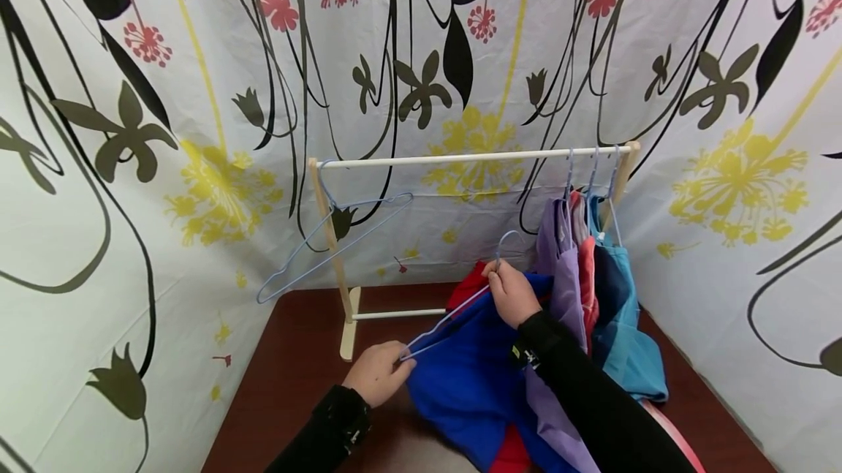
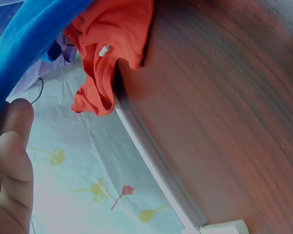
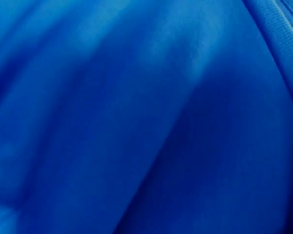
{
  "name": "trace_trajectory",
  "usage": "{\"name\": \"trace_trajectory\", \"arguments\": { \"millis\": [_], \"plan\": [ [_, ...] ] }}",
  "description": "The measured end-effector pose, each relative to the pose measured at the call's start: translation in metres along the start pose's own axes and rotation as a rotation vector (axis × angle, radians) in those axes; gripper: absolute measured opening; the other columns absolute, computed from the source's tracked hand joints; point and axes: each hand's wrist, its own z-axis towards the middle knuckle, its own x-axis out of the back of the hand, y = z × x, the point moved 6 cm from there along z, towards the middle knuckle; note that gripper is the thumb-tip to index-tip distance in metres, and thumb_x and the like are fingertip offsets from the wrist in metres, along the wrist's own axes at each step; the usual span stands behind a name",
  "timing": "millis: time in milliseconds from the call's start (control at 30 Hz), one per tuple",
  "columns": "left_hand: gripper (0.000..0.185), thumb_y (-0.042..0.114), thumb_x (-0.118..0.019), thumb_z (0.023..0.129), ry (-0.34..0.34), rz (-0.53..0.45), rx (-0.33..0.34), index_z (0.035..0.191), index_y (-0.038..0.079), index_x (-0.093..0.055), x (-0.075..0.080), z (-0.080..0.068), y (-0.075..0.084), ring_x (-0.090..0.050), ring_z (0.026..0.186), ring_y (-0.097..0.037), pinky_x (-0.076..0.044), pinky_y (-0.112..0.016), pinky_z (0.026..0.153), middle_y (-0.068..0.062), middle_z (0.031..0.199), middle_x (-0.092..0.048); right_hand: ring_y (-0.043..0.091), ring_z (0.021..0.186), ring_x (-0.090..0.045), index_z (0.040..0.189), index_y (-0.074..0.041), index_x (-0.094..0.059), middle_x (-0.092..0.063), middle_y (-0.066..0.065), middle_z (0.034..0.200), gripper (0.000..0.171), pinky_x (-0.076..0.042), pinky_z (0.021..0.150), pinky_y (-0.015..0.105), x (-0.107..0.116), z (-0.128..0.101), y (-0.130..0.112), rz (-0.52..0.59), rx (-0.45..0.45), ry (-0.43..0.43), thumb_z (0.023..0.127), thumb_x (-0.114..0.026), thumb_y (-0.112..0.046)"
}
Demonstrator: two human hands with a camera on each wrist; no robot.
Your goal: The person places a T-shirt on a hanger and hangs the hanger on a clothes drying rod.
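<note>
A blue garment [image 1: 470,378] lies bunched on the dark wooden table [image 1: 289,371], with a thin light-blue wire hanger [image 1: 447,319] partly inside it. My right hand [image 1: 511,290] pinches the hanger just below its hook [image 1: 509,239]. My left hand [image 1: 380,371] grips the hanger's lower left end at the garment's edge. A red garment [image 1: 468,284] lies under the blue one; in the left wrist view it [image 2: 110,48] hangs over the table edge [image 2: 151,156], beside my fingers [image 2: 12,161]. The right wrist view is filled by blue cloth [image 3: 146,117].
A small wooden clothes rack [image 1: 473,159] stands at the back of the table. An empty light-blue hanger [image 1: 329,246] hangs at its left end; purple, red and teal garments [image 1: 592,283] hang at its right end. Flowered curtains [image 1: 131,166] enclose the table on three sides.
</note>
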Motion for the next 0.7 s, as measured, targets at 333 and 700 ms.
{"name": "trace_trajectory", "arguments": {
  "millis": [333, 700],
  "plan": [
    [0.014, 0.027, -0.064, 0.1, -0.047, 0.034, -0.015, 0.086, 0.026, -0.062, 0.008, -0.005, 0.006, -0.051, 0.071, -0.003, -0.046, -0.025, 0.067, 0.016, 0.082, -0.055, 0.026, 0.079, -0.055, 0.108, -0.007, -0.061, -0.058, 0.007, 0.086, 0.013, -0.044, 0.077, 0.043, -0.001, -0.005, 0.01, -0.031, -0.066, -0.004, 0.104, -0.048, -0.006],
    [0.021, 0.025, -0.065, 0.1, -0.029, 0.093, -0.1, 0.081, 0.026, -0.055, 0.018, -0.005, 0.012, -0.046, 0.064, -0.002, -0.041, -0.021, 0.06, 0.015, 0.075, -0.046, 0.027, 0.085, -0.058, 0.108, -0.006, -0.06, -0.065, 0.013, 0.099, 0.014, -0.045, 0.081, 0.045, -0.002, -0.008, 0.016, -0.042, -0.078, -0.029, 0.105, -0.047, -0.006]
  ]
}}
